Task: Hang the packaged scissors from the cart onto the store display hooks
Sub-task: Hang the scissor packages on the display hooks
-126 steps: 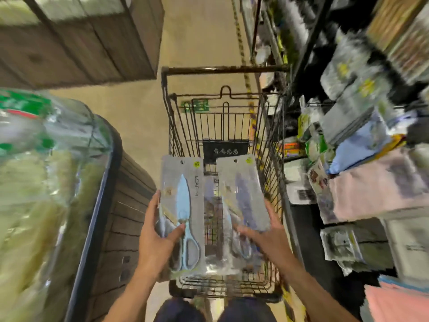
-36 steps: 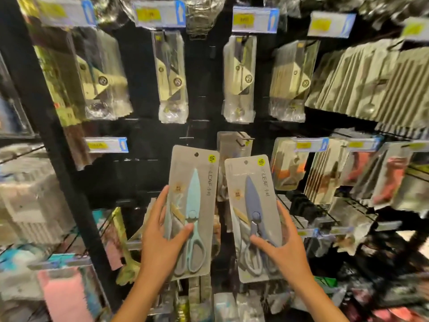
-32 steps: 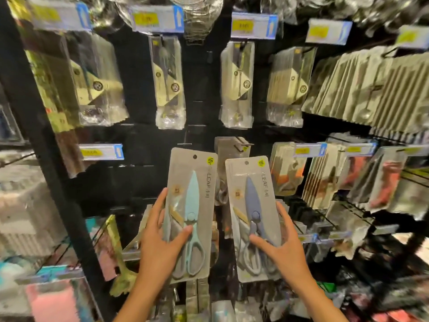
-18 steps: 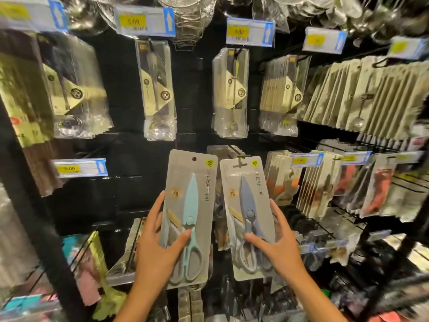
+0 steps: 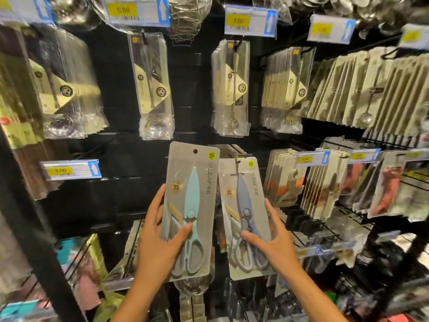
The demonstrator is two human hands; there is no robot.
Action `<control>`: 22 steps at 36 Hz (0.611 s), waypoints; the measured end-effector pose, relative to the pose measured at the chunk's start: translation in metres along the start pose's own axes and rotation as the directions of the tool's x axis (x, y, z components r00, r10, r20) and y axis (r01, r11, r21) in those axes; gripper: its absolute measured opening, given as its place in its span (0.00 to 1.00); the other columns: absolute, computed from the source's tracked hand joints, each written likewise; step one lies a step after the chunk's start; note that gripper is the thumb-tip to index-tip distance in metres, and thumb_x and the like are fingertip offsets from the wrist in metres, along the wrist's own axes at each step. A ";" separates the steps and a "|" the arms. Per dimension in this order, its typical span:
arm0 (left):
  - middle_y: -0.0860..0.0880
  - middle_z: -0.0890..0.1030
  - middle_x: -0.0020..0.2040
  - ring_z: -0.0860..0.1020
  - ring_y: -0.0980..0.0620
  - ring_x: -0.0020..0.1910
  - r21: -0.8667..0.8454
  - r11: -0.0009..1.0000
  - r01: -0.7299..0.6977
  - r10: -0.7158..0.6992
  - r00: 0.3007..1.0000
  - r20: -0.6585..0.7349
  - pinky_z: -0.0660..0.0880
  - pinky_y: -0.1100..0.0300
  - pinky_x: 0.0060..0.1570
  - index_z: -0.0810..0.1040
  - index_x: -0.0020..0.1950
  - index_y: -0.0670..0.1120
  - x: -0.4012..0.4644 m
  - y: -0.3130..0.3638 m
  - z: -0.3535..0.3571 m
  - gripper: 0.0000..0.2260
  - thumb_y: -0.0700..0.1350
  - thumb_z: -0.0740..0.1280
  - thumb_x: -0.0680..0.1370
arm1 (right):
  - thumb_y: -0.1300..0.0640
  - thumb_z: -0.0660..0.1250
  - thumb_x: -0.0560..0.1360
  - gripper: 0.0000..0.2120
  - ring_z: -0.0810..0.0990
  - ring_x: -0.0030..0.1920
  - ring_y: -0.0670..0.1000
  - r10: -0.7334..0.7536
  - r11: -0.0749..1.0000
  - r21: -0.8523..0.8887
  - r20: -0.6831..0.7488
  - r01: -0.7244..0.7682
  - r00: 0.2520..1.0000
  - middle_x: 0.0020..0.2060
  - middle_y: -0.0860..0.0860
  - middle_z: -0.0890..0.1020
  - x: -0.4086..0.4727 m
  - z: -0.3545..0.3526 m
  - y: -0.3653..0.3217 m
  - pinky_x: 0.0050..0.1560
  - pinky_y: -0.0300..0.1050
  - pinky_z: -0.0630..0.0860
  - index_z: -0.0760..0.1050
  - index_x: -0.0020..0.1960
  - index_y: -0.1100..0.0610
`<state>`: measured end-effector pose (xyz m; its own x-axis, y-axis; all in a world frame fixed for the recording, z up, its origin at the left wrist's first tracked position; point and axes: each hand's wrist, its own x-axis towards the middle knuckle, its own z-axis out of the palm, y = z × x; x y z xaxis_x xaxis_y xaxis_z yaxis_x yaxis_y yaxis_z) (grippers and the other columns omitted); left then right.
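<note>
Two packaged scissors held upright side by side at centre frame, before the black display wall: teal-handled pack [image 5: 190, 214] on the left, blue-grey-handled pack [image 5: 246, 217] on the right, slightly lower and further back. Left hand [image 5: 160, 242] clamped on the teal pack's lower left edge, thumb across the front near the scissor handles, fingers behind; gripped low, apparently to leave the punched hang hole [image 5: 195, 151] at the top free. Right hand [image 5: 276, 245] clamped likewise on the blue-grey pack's lower right edge, thumb on the front. A thin dark hook [image 5: 237, 168] showing over the top of that pack, so threading appears under way or just done; cannot tell whether the card already hangs on it. More cards of similar shape stacked just behind, suggesting the matching peg. Teal pack not yet on any hook, held off to the left, probably waiting its turn. Around them: bagged utensils [image 5: 154, 89] hanging in the upper row, yellow price tags [image 5: 137, 10] above, another tag [image 5: 69, 169] at middle left, carded goods [image 5: 325, 182] at right.
</note>
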<state>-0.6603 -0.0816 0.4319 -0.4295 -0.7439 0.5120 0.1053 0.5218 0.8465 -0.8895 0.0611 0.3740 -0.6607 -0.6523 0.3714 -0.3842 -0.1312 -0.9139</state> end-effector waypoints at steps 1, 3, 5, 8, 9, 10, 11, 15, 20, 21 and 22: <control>0.57 0.74 0.72 0.75 0.53 0.69 -0.010 1.000 -0.004 0.004 1.000 0.000 0.78 0.55 0.64 0.61 0.74 0.72 0.001 -0.001 0.000 0.43 0.42 0.78 0.71 | 0.49 0.82 0.67 0.47 0.74 0.69 0.40 0.007 1.000 0.006 0.008 -0.007 1.000 0.72 0.33 0.70 0.002 0.001 0.002 0.68 0.51 0.76 0.58 0.76 0.32; 0.57 0.74 0.72 0.75 0.54 0.69 -0.030 1.000 -0.009 0.009 1.000 -0.002 0.76 0.65 0.61 0.62 0.75 0.71 0.004 -0.001 0.001 0.43 0.41 0.78 0.71 | 0.49 0.81 0.68 0.48 0.74 0.69 0.40 0.015 1.000 0.006 0.020 -0.015 1.000 0.71 0.31 0.70 0.008 0.005 0.007 0.69 0.53 0.75 0.57 0.77 0.31; 0.57 0.74 0.72 0.75 0.55 0.70 -0.043 0.999 -0.015 0.015 1.000 -0.007 0.74 0.67 0.63 0.62 0.75 0.69 0.006 -0.003 0.003 0.43 0.40 0.78 0.71 | 0.49 0.80 0.68 0.48 0.72 0.69 0.37 0.011 1.000 -0.006 0.032 -0.011 0.999 0.71 0.28 0.67 0.013 0.009 0.010 0.69 0.48 0.75 0.55 0.77 0.30; 0.57 0.74 0.72 0.75 0.57 0.69 -0.057 0.998 -0.017 0.016 1.000 -0.017 0.74 0.68 0.62 0.62 0.76 0.69 0.009 -0.003 0.004 0.43 0.40 0.78 0.71 | 0.47 0.78 0.70 0.48 0.70 0.66 0.28 0.011 0.999 -0.035 0.046 -0.010 0.999 0.71 0.25 0.63 0.023 0.015 0.014 0.66 0.34 0.73 0.49 0.77 0.28; 0.58 0.73 0.73 0.74 0.58 0.69 -0.057 0.998 -0.020 0.018 1.000 -0.023 0.75 0.70 0.60 0.62 0.76 0.69 0.010 -0.003 0.004 0.43 0.40 0.78 0.71 | 0.46 0.77 0.71 0.49 0.70 0.62 0.24 0.014 0.998 -0.060 0.053 -0.010 0.999 0.69 0.23 0.62 0.027 0.017 0.015 0.61 0.28 0.72 0.47 0.77 0.28; 0.58 0.73 0.73 0.74 0.58 0.69 -0.055 0.998 -0.024 0.022 0.999 -0.029 0.75 0.72 0.58 0.62 0.76 0.69 0.011 -0.003 0.004 0.43 0.39 0.78 0.71 | 0.45 0.76 0.72 0.49 0.70 0.59 0.22 0.022 0.996 -0.088 0.062 -0.016 0.998 0.66 0.22 0.61 0.031 0.018 0.016 0.56 0.24 0.72 0.44 0.77 0.29; 0.57 0.73 0.73 0.75 0.58 0.69 -0.051 0.998 -0.027 0.025 0.999 -0.036 0.75 0.72 0.57 0.62 0.76 0.68 0.012 -0.004 0.004 0.43 0.39 0.78 0.71 | 0.44 0.75 0.73 0.49 0.71 0.58 0.23 0.031 0.993 -0.113 0.071 -0.023 0.997 0.65 0.22 0.61 0.035 0.020 0.017 0.51 0.22 0.72 0.42 0.77 0.29; 0.61 0.73 0.73 0.74 0.61 0.69 -0.039 0.999 -0.035 0.032 0.998 -0.056 0.74 0.73 0.58 0.62 0.77 0.67 0.016 -0.004 0.004 0.42 0.40 0.78 0.71 | 0.39 0.73 0.74 0.50 0.78 0.61 0.41 0.068 0.974 -0.222 0.065 -0.052 0.996 0.68 0.35 0.71 0.053 0.027 0.021 0.54 0.35 0.77 0.35 0.75 0.26; 0.73 0.70 0.69 0.72 0.71 0.66 -0.036 0.997 -0.061 0.058 0.995 -0.078 0.73 0.77 0.55 0.63 0.77 0.65 0.019 0.001 0.004 0.42 0.39 0.78 0.71 | 0.37 0.70 0.75 0.51 0.80 0.63 0.53 0.056 0.940 -0.340 0.029 -0.042 0.998 0.73 0.48 0.72 0.070 0.040 0.030 0.55 0.55 0.82 0.29 0.74 0.28; 0.75 0.70 0.68 0.72 0.72 0.65 -0.039 0.997 -0.067 0.064 0.994 -0.085 0.73 0.77 0.54 0.63 0.77 0.64 0.019 0.001 0.004 0.42 0.38 0.78 0.71 | 0.36 0.70 0.75 0.51 0.80 0.64 0.54 0.054 0.933 -0.356 0.024 -0.042 0.998 0.74 0.49 0.72 0.072 0.042 0.031 0.55 0.56 0.82 0.29 0.74 0.29; 0.75 0.71 0.67 0.72 0.72 0.65 -0.041 0.997 -0.072 0.068 0.994 -0.091 0.74 0.77 0.53 0.63 0.77 0.63 0.019 0.002 0.005 0.42 0.37 0.77 0.71 | 0.36 0.69 0.75 0.51 0.79 0.64 0.55 0.057 0.928 -0.369 0.018 -0.046 0.998 0.74 0.50 0.71 0.073 0.043 0.032 0.56 0.56 0.81 0.28 0.74 0.30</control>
<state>-0.6723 -0.0925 0.4428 -0.3383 -0.7411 0.5799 0.1726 0.5569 0.8124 -0.9222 -0.0226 0.3651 -0.6697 -0.6721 0.3160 -0.5642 0.1838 -0.8049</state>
